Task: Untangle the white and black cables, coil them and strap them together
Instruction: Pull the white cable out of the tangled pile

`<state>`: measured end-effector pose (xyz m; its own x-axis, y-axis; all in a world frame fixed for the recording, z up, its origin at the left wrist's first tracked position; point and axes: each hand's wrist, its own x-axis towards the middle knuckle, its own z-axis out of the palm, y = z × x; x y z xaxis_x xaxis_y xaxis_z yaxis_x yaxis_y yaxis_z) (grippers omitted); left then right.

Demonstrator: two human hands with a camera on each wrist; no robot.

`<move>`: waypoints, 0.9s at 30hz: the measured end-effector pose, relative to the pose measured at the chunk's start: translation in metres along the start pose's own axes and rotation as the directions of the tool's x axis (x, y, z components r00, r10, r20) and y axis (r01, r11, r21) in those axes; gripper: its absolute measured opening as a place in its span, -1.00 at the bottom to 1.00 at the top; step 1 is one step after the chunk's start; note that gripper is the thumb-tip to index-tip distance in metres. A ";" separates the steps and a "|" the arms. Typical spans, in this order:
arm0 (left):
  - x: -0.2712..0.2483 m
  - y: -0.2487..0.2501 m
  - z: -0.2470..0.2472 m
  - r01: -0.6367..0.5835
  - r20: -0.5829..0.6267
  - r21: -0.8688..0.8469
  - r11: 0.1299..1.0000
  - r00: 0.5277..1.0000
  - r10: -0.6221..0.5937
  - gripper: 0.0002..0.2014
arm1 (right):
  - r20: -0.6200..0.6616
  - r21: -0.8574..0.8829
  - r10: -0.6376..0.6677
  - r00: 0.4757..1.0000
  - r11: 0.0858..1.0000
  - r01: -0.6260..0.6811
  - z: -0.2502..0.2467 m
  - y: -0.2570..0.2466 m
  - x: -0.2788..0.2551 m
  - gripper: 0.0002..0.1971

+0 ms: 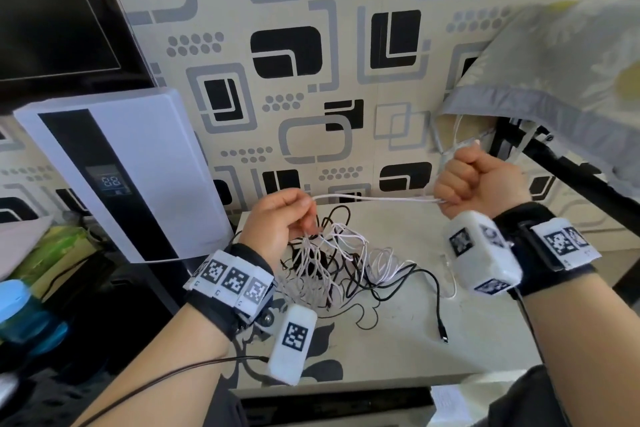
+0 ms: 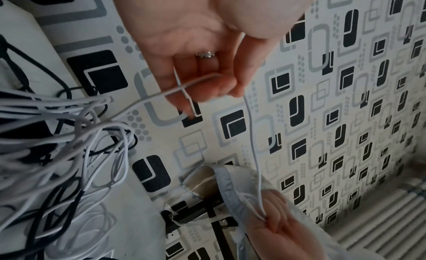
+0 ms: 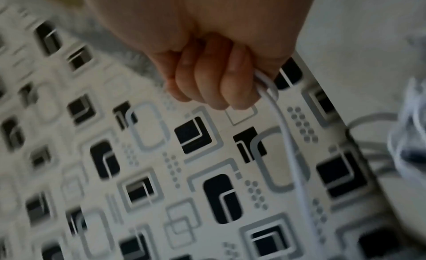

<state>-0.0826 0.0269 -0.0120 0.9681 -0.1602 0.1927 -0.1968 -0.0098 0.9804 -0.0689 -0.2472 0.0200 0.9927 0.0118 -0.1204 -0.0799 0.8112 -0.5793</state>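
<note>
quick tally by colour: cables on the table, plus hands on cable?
White cable: 1, stretched between both hands, the rest tangled on the table.
Black cable: 1, in the tangle, plug end lying free.
Hands with a grip on white cable: 2, left hand, right hand.
Total: 2 cables, 2 hands.

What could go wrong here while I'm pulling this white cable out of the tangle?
The white cable runs taut between your left hand and right hand; pulling harder may tighten knots in the tangle. The black cable is looped through it and could be dragged off the table.
</note>
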 end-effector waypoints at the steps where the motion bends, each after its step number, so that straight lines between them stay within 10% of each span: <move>1: 0.000 -0.001 0.001 -0.010 -0.008 -0.016 1.000 1.000 0.010 -0.70 | 0.020 -0.111 -0.005 1.000 0.994 0.007 0.001 0.002 0.001 -0.51; 7: -0.003 0.001 0.010 -0.110 -0.037 0.098 0.989 0.993 0.114 -0.73 | 0.142 -0.719 -0.023 0.990 0.685 0.119 0.014 0.039 -0.003 -0.57; 16: 0.006 -0.007 0.001 0.009 -0.300 0.136 0.991 0.953 0.032 -0.66 | 0.352 -0.870 0.360 0.864 0.466 0.160 0.019 0.065 -0.009 -0.49; 22: -0.004 -0.002 0.017 -0.014 -0.104 0.063 0.998 0.994 0.020 -0.73 | 0.040 -0.999 0.499 0.866 0.037 0.024 0.017 0.098 -0.011 -0.46; 24: -0.007 0.000 0.022 -0.023 0.040 0.045 0.999 0.999 0.021 -0.76 | -0.023 -0.988 0.431 0.902 0.129 -0.086 0.018 0.102 -0.008 -0.46; 27: -0.010 0.001 0.022 -0.021 0.214 0.054 0.998 0.977 0.009 -0.68 | -0.065 -0.788 0.325 0.943 0.564 -0.248 0.021 0.092 -0.006 -0.55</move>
<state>-0.0956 0.0071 -0.0139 0.9105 -0.3680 0.1884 -0.2253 -0.0596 0.9725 -0.0806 -0.1602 -0.0156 0.9047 0.2368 -0.3543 -0.3632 -0.0065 -0.9317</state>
